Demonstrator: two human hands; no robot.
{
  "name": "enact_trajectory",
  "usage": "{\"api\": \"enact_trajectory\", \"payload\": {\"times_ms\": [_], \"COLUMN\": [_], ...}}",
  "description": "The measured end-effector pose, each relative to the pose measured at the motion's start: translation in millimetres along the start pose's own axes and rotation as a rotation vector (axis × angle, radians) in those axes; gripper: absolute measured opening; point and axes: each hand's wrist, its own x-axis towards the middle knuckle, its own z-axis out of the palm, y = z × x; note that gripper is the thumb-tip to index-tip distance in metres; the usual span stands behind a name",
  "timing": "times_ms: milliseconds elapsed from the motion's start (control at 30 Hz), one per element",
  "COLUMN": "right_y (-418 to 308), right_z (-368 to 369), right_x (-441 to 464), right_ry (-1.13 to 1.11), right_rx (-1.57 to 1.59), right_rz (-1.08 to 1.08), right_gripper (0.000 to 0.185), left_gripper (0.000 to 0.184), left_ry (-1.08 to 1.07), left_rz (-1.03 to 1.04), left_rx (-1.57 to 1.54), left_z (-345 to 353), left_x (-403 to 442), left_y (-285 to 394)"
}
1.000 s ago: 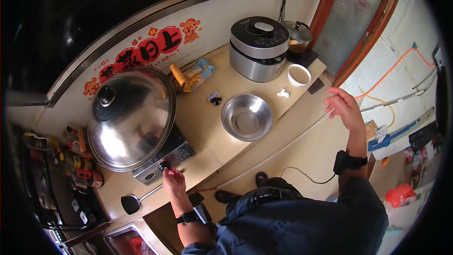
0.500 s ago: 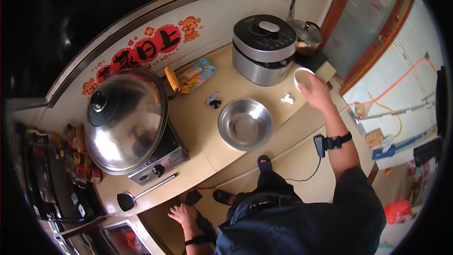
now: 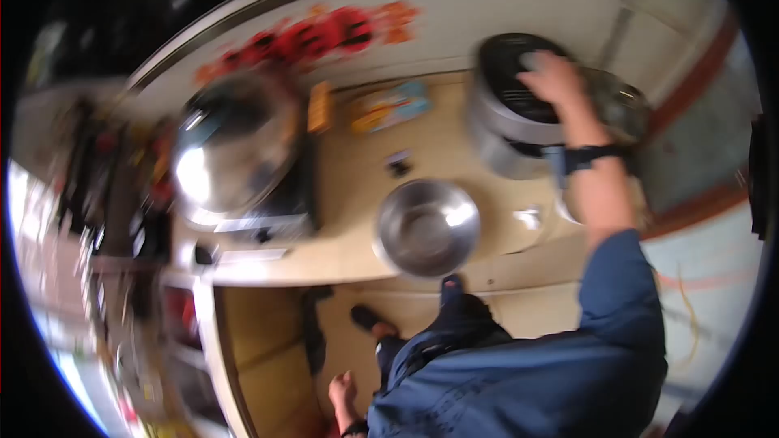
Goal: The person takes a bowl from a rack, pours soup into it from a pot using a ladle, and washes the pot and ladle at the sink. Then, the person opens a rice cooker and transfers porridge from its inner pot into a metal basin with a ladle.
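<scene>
My right hand is at the top of the silver and black electric cooker, against or just above the pale handle on its lid. Motion blur smears the fingers, so their grip on the handle cannot be made out. Partly behind my right forearm, a white bowl rests near the counter's edge. My left hand hangs low by my body, fingers curled in, with nothing visible in it. A steel mixing bowl sits on the counter between my hands.
A domed wok lid covers a wok on the stove at left, its orange handle pointing up. A colourful packet, a small dark item and crumpled white tissue lie on the counter. A lidded pot stands right of the cooker.
My right hand has let go of the white bowl and moved up to the cooker's lid. My left hand has gone from spread fingers to curled. The view has turned.
</scene>
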Motion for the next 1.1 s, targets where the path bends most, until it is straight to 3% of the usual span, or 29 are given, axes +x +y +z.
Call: {"api": "enact_trajectory", "payload": {"times_ms": [33,67,133,200,233,367,633,733,800,1000,1100], "right_y": [2,11,28,37,57,68,96,64,32,-102,-180], "right_z": [12,20,40,46,69,68,43,12,-10,-64,-75], "right_x": [9,21,37,48,64,76,57,-3,-47,-186,-238], "right_ry": [0.027,0.009,0.066,0.038,0.147,0.202,0.367,0.399,0.443,0.158,-0.008], "right_rx": [0.069,0.088,0.007,-0.068,-0.061,0.027,0.216,0.21,0.167,0.416,0.518], "right_rz": [0.039,-0.055,-0.166,-0.098,-0.17,-0.123,-0.434,-0.504,-0.557,-0.765,-0.905], "right_gripper": [0.063,0.064,0.06,0.059,0.057,0.063,0.056,0.052,0.05,0.049,0.053], "left_gripper": [0.047,0.052,0.053,0.055,0.056,0.055,0.054,0.049,0.051,0.047,0.045], "left_ry": [-0.106,-0.115,-0.093,-0.118,-0.076,0.029,-0.104,-0.037,0.129,0.191,0.144], "left_rz": [-0.108,-0.12,-0.222,-0.436,-0.498,-0.582,-0.547,-0.55,-0.554,-0.392,-0.349], "left_rx": [0.149,0.109,0.047,-0.15,-0.225,-0.341,-0.15,-0.218,-0.28,-0.367,-0.295], "left_z": [-8,2,31,63,73,67,46,29,-2,-39,2], "left_x": [-26,-44,-57,-60,-61,-79,-72,-47,-41,-1,29], "left_y": [35,34,10,-23,-37,-32,-12,-15,-3,-26,-72]}}
